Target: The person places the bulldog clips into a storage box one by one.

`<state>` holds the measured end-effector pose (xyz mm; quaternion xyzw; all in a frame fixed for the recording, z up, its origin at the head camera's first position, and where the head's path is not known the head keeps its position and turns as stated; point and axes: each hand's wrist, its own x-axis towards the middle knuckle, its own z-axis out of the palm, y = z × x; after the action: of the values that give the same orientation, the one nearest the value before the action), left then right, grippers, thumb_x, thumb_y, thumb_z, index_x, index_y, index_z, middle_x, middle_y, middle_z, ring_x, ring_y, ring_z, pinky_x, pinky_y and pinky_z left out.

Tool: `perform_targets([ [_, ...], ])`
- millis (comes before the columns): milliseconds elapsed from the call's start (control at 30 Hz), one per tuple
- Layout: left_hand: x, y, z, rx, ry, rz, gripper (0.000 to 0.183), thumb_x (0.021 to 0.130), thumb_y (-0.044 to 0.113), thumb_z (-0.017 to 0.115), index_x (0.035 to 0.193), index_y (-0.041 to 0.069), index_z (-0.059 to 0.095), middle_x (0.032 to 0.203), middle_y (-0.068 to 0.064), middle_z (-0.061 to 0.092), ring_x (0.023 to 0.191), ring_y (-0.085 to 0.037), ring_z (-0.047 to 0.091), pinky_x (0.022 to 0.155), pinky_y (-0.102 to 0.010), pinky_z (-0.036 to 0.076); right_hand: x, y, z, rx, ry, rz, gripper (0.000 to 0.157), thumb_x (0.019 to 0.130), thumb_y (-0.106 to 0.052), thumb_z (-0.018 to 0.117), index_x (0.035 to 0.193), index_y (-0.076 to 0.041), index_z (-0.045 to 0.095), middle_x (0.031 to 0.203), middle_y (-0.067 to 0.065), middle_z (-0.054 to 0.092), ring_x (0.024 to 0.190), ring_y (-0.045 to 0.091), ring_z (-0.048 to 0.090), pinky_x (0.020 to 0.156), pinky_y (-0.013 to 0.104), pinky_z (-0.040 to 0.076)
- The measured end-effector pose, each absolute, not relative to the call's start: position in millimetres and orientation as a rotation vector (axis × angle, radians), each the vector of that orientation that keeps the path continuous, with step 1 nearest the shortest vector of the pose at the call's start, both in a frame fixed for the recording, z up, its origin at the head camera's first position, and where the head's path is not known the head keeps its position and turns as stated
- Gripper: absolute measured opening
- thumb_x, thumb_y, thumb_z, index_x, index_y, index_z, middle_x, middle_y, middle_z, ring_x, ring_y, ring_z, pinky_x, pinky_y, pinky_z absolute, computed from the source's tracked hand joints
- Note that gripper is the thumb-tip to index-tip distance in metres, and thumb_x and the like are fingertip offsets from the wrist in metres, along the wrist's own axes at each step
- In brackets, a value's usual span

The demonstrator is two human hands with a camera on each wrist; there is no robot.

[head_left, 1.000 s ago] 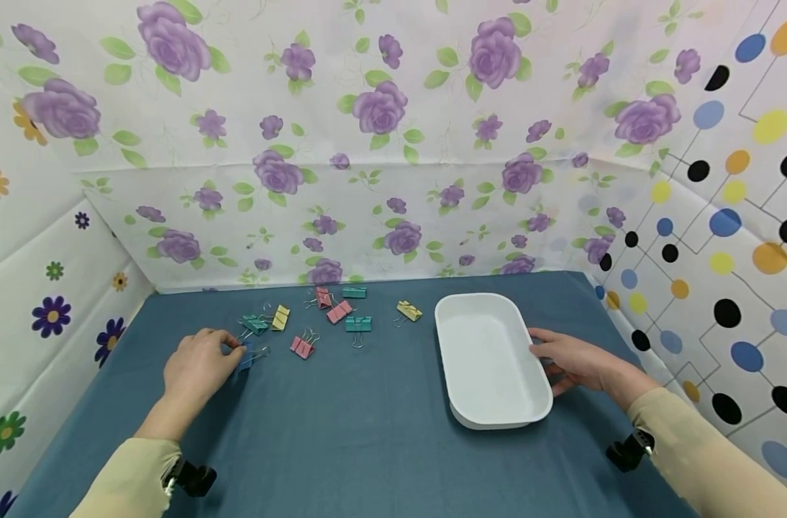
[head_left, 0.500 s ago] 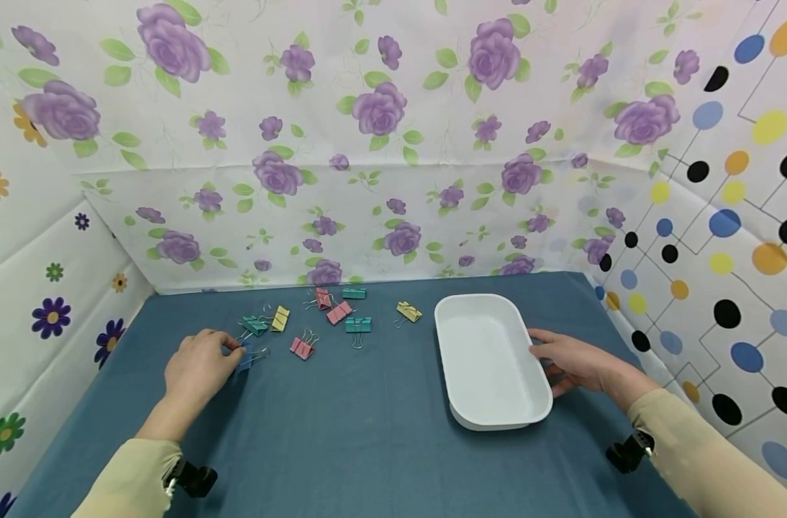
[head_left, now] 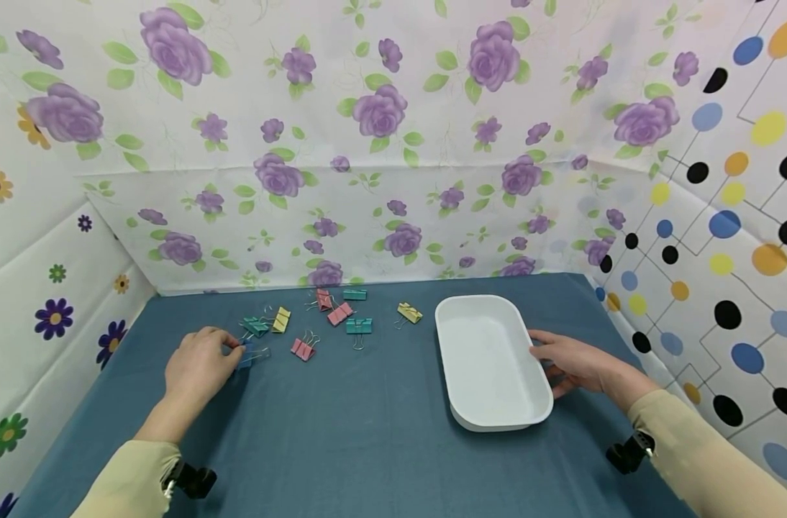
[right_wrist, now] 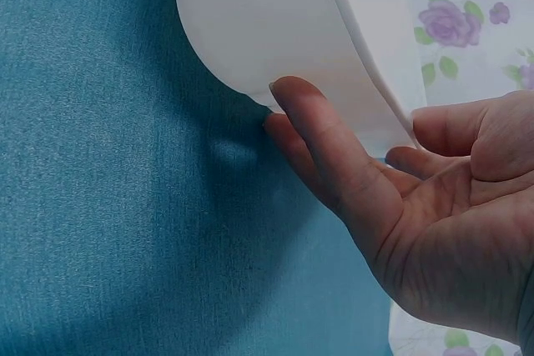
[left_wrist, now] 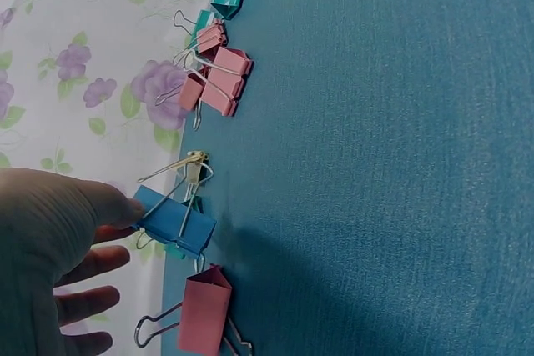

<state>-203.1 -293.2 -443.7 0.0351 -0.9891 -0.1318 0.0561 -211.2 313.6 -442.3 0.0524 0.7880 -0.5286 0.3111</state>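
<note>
Blue clip (head_left: 246, 356) lies near the desk's left edge, pinched by the left hand (head_left: 199, 363), not yet lifted. Right hand (head_left: 578, 362), fingers loosely spread, steadies the tray (head_left: 490, 421) by its right rim. Nothing has shifted over the last second.

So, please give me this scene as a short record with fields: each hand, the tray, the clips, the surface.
left hand: pinches the blue binder clip
right hand: fingers rest against the side of the white tray
tray content: nothing inside
loose clips: pink, teal, yellow, scattered left of the tray
surface: blue cloth
</note>
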Motion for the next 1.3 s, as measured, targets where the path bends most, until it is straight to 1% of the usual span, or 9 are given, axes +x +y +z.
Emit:
perform_targets([
  [467, -197, -291, -430, 0.045, -2.918, -0.456, 0.019, 0.097, 0.022, 0.067, 0.1, 0.006, 0.076, 0.129, -0.025, 0.059, 0.121, -0.05, 0.047, 0.083, -0.064, 0.047, -211, 314, -443, 0.135, 2.076, -1.401, 0.067, 0.111, -0.029, 0.047, 0.166, -0.013, 0.012, 0.147, 0.026, 0.045, 0.11, 0.035, 0.066, 0.072, 0.05, 0.061],
  [600, -195, -290, -426, 0.03, -2.907, -0.45, 0.019, 0.098, 0.022, 0.067, 0.103, 0.006, 0.076, 0.13, -0.025, 0.059, 0.123, -0.051, 0.046, 0.087, -0.067, 0.046, -212, 315, -444, 0.133, 2.073, -1.402, 0.067, 0.111, -0.029, 0.047, 0.166, -0.014, 0.012, 0.149, 0.027, 0.043, 0.113, 0.035, 0.065, 0.073, 0.051, 0.061],
  [800, -193, -288, -420, 0.012, -2.908, -0.46, 0.02, 0.098, 0.024, 0.068, 0.105, 0.007, 0.076, 0.131, -0.025, 0.059, 0.125, -0.051, 0.046, 0.093, -0.068, 0.044, -211, 315, -444, 0.136, 2.065, -1.404, 0.067, 0.111, -0.03, 0.047, 0.166, -0.015, 0.012, 0.151, 0.027, 0.041, 0.116, 0.037, 0.063, 0.073, 0.051, 0.061],
  [1100, -189, -280, -416, -0.07, -2.843, -0.478, 0.017, 0.097, 0.022, 0.07, 0.104, 0.008, 0.077, 0.128, -0.023, 0.062, 0.123, -0.049, 0.049, 0.088, -0.066, 0.046, -211, 315, -443, 0.142, 2.062, -1.405, 0.066, 0.111, -0.029, 0.047, 0.166, -0.014, 0.014, 0.15, 0.026, 0.041, 0.117, 0.037, 0.062, 0.073, 0.051, 0.061],
  [1300, -187, -270, -411, -0.133, -2.795, -0.503, 0.014, 0.096, 0.02, 0.073, 0.103, 0.009, 0.077, 0.125, -0.021, 0.064, 0.121, -0.047, 0.051, 0.088, -0.065, 0.046, -212, 315, -443, 0.146, 2.066, -1.399, 0.066, 0.111, -0.029, 0.047, 0.166, -0.014, 0.014, 0.15, 0.026, 0.041, 0.117, 0.036, 0.062, 0.073, 0.05, 0.061],
])
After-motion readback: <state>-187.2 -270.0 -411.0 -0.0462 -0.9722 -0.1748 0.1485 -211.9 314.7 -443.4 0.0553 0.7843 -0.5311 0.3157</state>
